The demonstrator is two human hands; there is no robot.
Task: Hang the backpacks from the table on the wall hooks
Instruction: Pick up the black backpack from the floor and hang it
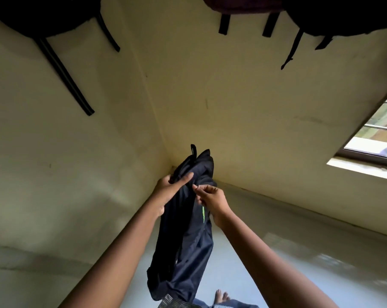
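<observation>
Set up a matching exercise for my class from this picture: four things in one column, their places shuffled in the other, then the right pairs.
Things:
1. navy backpack
2. window
3. bare foot
4. black straps

Places:
A. bottom edge of the view
B. right edge of the view
C. centre, held by the left hand and right hand
D. upper left, dangling

Pairs: 1-C, 2-B, 3-A, 4-D
</observation>
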